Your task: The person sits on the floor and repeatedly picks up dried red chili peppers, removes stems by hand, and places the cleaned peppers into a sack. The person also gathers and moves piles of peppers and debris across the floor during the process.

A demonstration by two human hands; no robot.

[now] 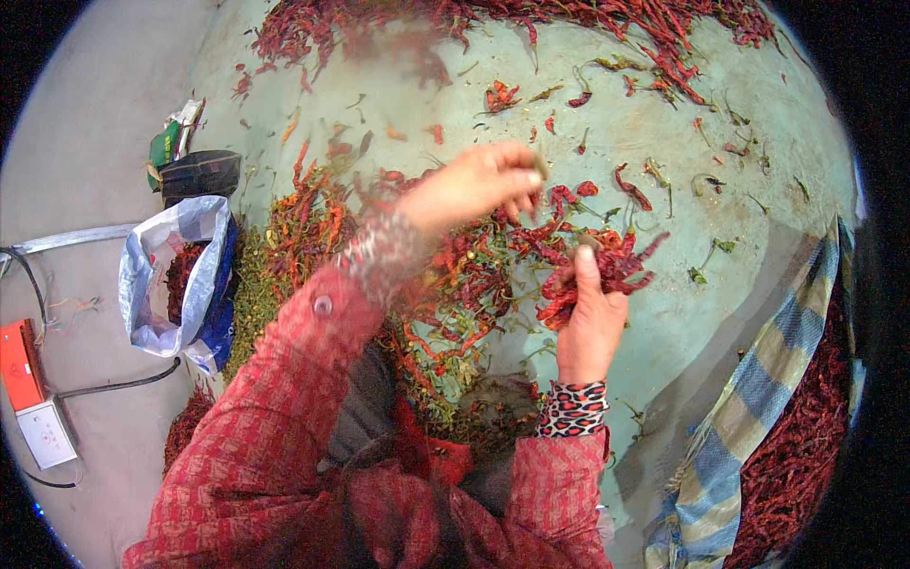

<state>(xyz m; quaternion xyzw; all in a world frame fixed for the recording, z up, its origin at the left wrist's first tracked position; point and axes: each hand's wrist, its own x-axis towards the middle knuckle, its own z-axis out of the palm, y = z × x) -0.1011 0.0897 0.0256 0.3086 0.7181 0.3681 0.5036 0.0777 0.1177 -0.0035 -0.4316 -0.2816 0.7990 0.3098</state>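
My right hand is closed on a bunch of dried red chili peppers, its thumb lying on top; a small brownish thing covers the thumb's tip. Up and to the left, my left hand is blurred, its fingers bent above the scattered peppers. Something brownish shows at its fingertips, but whether it holds anything is unclear. Beneath my left forearm spreads a heap of red and orange peppers mixed with green stems. Loose stems and single peppers lie about on the pale green floor sheet.
A large pile of red chilies spans the far edge. On the left stand an open blue-white woven sack, a black container, and orange and white boxes with cables. A striped woven sack of chilies lies right.
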